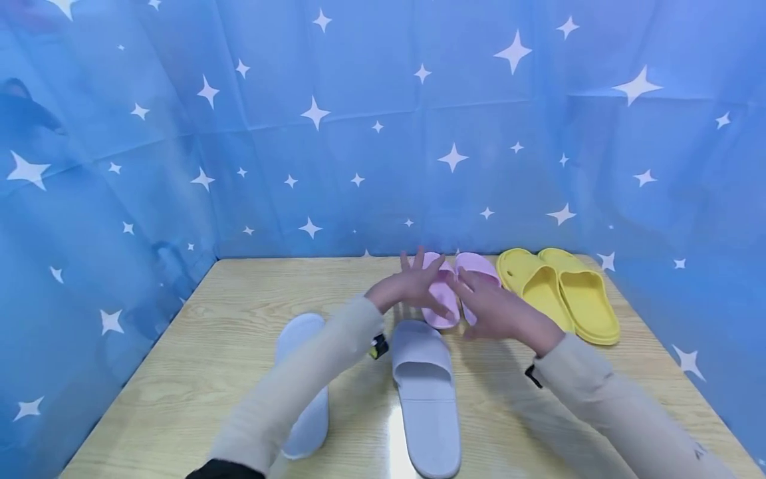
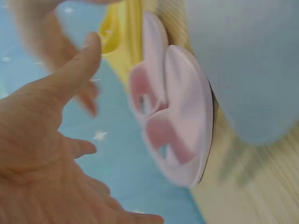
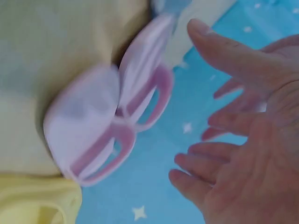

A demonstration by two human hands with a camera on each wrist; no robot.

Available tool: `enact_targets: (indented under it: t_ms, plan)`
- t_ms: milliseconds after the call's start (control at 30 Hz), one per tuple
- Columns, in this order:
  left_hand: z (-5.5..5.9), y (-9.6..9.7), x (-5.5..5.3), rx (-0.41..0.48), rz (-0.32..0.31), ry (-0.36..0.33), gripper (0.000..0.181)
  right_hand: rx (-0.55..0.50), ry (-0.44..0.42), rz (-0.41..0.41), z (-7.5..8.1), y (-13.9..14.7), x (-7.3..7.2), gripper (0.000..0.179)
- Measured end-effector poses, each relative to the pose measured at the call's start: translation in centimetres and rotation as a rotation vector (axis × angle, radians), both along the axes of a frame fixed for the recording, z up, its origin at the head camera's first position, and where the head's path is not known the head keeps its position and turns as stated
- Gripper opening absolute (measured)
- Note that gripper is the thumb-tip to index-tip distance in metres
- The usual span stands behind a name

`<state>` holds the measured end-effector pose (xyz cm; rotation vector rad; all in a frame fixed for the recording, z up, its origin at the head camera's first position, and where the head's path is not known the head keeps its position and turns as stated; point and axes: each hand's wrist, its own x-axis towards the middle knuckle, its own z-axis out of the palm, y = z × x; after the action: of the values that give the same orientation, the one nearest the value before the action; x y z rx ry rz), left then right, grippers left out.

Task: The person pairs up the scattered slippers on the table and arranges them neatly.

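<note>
My left hand (image 1: pixel 413 283) hovers above the pair of pink slippers at the back of the wooden table, its fingers spread. Opposite it is my right hand (image 1: pixel 487 307), also with fingers extended. Neither grips anything; both wrist views show a gap between the hands and the slippers. The left pink slipper (image 1: pixel 441 311) and the right pink slipper (image 1: pixel 477 263) stand side by side, partly covered by the hands. Toward the front lies a grey slipper (image 1: pixel 427 412), toe pointing away. Another grey slipper (image 1: pixel 311 419) lies further left, partly hidden under my left forearm.
A pair of yellow slippers (image 1: pixel 583 299) stands side by side at the back right of the table (image 1: pixel 203 352), right of the pink pair. A blue curtain (image 1: pixel 371 86) with white stars hangs behind the table and along both sides.
</note>
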<state>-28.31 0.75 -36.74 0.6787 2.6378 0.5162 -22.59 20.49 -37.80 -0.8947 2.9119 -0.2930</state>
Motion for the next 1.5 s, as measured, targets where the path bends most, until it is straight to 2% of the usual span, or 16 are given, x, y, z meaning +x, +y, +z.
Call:
enact_targets:
  t_ms: [67,233,400,567,767,1000,1233,1367,1500]
  plan:
    - [0.2,-1.9,1.3,0.021,-0.002,0.009,0.121,-0.038,-0.005,0.041,-0.5,0.0,1.5,0.108]
    - [0.2,-7.2,4.5,0.053,0.041,0.048,0.114,-0.117,-0.08,0.091,-1.6,-1.0,4.8,0.109]
    - [-0.3,-11.8,7.6,-0.028,0.129,0.115,0.108,-0.122,-0.091,0.142,-2.4,-2.6,7.3,0.114]
    - [-1.2,-14.7,10.2,-0.129,0.196,0.104,0.114,-0.072,-0.083,0.179,-3.1,-3.7,8.8,0.124]
    - [-2.4,-17.2,12.9,-0.127,0.233,0.047,0.128,-0.068,-0.098,0.215,-4.1,-4.6,10.0,0.129]
    - [-3.2,-18.8,14.8,-0.091,0.195,-0.012,0.142,-0.024,-0.07,0.227,-4.7,-5.3,10.8,0.137]
    - [-4.0,-19.4,16.3,-0.064,0.159,-0.009,0.147,0.022,-0.105,0.238,-4.7,-5.8,11.2,0.138]
    - [-4.4,-19.4,16.7,-0.076,0.129,0.013,0.151,0.083,-0.06,0.264,-4.7,-6.0,11.6,0.139]
    - [-4.7,-19.3,16.7,-0.101,0.145,0.017,0.157,0.105,-0.032,0.278,-4.8,-6.3,11.8,0.141]
